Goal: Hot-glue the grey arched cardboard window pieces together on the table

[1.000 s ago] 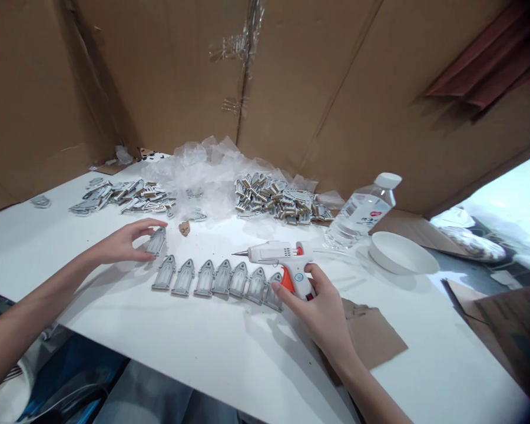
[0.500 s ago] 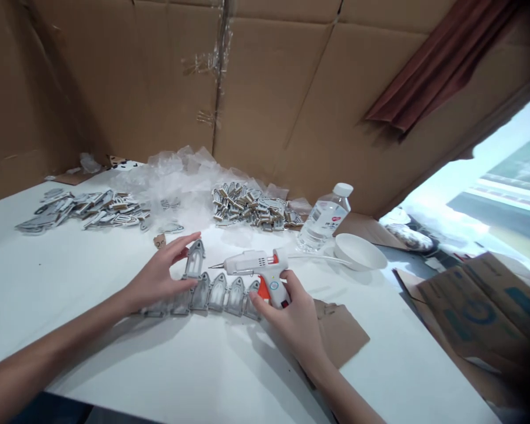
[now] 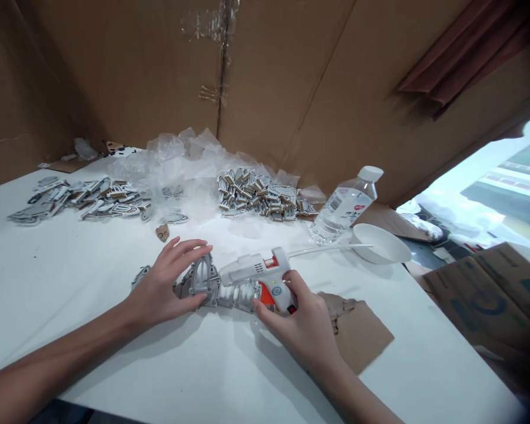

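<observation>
Left hand (image 3: pixel 165 285) has a grey arched piece (image 3: pixel 202 271) pinched in its fingers, long axis roughly upright, above the white counter (image 3: pixel 128 377). Right hand (image 3: pixel 309 321) grips the smooth plastic glue gun (image 3: pixel 245 270), barrel pointing left at that ridged piece; can't tell if they're touching.

Glue gun (image 3: pixel 254 271) before piled pieces (image 3: pixel 260 197), bottle (image 3: pixel 345 207) right, bowl (image 3: pixel 387 246) beside bottle

Site is presenting as an assembly workshop: heaps of grey parts (image 3: pixel 260 197) are lying beyond the glue gun (image 3: pixel 254 270); a taped cardboard wall (image 3: pixel 282 76) is rising behind it.
</observation>
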The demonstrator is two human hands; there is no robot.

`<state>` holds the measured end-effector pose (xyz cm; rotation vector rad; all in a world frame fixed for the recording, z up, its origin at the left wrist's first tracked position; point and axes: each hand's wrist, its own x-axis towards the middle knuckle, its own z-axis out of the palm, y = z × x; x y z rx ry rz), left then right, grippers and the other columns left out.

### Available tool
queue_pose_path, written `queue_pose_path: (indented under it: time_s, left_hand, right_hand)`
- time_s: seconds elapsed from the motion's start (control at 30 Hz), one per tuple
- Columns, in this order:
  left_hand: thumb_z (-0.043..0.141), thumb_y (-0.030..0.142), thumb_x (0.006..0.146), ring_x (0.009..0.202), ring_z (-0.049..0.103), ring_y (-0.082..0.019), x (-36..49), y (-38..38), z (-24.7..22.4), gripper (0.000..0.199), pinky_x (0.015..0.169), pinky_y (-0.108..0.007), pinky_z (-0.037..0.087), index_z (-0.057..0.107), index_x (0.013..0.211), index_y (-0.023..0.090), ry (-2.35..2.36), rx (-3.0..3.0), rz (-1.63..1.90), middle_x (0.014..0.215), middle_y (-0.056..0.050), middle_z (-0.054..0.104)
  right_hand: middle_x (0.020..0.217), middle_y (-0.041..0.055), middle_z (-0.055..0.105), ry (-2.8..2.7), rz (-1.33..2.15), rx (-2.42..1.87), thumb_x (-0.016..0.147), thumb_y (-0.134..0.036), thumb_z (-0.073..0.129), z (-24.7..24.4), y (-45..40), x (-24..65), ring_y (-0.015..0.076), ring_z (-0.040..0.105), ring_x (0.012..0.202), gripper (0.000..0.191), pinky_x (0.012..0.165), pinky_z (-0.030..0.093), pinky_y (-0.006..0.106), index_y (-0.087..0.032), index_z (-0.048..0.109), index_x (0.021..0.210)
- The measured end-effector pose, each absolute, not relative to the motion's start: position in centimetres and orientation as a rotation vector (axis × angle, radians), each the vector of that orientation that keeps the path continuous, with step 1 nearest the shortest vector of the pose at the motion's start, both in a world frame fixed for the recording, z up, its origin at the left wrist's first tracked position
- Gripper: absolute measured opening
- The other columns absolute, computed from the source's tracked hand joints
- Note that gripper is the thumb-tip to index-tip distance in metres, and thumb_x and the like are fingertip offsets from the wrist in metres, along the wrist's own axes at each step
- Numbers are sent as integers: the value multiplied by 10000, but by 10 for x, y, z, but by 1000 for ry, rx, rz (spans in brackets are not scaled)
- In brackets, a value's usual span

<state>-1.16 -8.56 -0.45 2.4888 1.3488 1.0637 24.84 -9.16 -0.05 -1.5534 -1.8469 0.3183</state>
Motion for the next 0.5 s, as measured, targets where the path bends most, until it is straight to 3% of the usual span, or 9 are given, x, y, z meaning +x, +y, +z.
queue_pose_path:
  time_s: [0.23,0.5]
  left_hand:
    - [725,310,745,1205,530,-282,-16,-82,-5,380,1145,-553,221,646,1116,275,1390,2482,1034,1317,-95,548]
    - [747,344,715,1173,556,-281,-15,-81,-6,363,1145,-548,220,647,1052,255,1423,2463,1022,1269,-95,587]
  right_hand:
    - [525,-76,466,-1715,516,-1593,667,-457,657,11,-91,250,96,347,469,326,460,319,217,-231,456,791]
    - [516,-75,462,-1716,551,-1589,672,-446,660,13,-91,248,95,337,476,324,460,311,216,-228,439,764]
